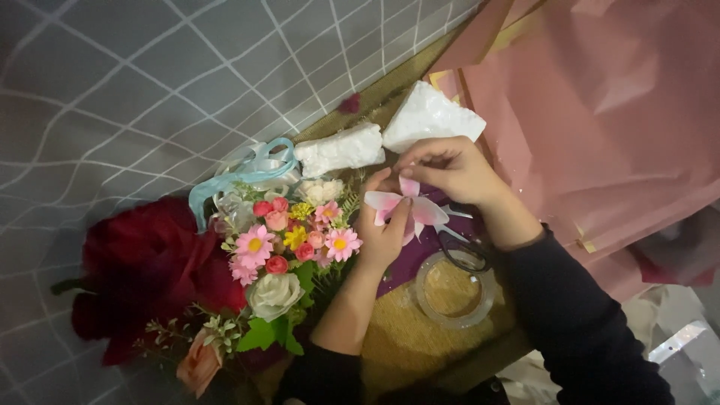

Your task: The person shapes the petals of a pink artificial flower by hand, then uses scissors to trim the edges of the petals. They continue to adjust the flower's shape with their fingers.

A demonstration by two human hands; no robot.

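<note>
Pink-and-white artificial flower [405, 206] sat at centre frame, pinched between both hands over a purple patch of the work surface. Left hand [382, 229] came up from below, fingers closed on the bloom's lower left petals. Right hand [450, 169] came in from the upper right, thumb and forefinger pressed together at the flower's upper centre. Both hands touched it; neither was nearer. Petals spread roughly left to right across the frame, so the long axis ran near horizontal, with the right hand above it and the left hand below and to the left.

Count, as far as could be seen:
- one loose flower in the hands
- one mixed bouquet [289, 240] of small pink, yellow and white blooms, just left of the left hand
- one mass of dark red roses [146, 262], lower left
- two white foam blocks [341, 148], upper centre, just above the hands
- one pale blue ribbon [247, 174] beside the bouquet
- one clear round tape roll [454, 292] below the right wrist
- one pair of scissors [461, 251], partly hidden under that wrist
- sheets of pink wrapping paper [615, 112], upper right; number could not be told.
</note>
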